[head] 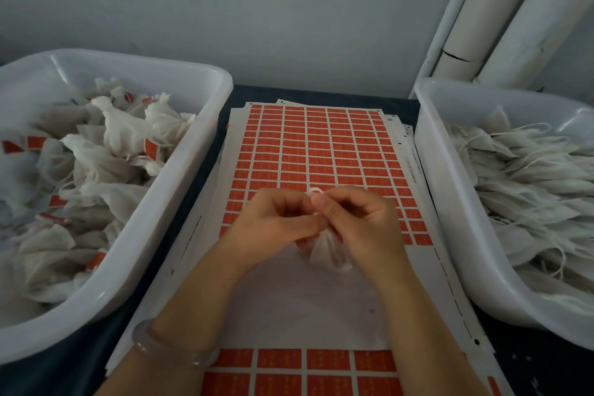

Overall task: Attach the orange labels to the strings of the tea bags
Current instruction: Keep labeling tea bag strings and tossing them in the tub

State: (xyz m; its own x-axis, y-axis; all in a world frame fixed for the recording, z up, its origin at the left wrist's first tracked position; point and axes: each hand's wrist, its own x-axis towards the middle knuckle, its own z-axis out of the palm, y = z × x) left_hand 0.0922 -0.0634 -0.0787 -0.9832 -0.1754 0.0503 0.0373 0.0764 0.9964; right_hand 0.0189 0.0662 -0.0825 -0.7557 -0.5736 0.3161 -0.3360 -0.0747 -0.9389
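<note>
Left hand and right hand pinch the string of a tea bag over the label sheet mid-table, so stickers sit right underneath. Labelled bags fill the left-edge tub.

open lane over the label sheet, walled by left bin and right bin

Two white plastic tubs stand here: the left tub holds labelled tea bags and the right tub unlabelled tea bags, both heaps too many to count. Two hands show, left hand and right hand, pinching one held tea bag between them. One translucent bracelet circles the left wrist. Several label sheets lie stacked; their orange labels are beyond counting.
</note>
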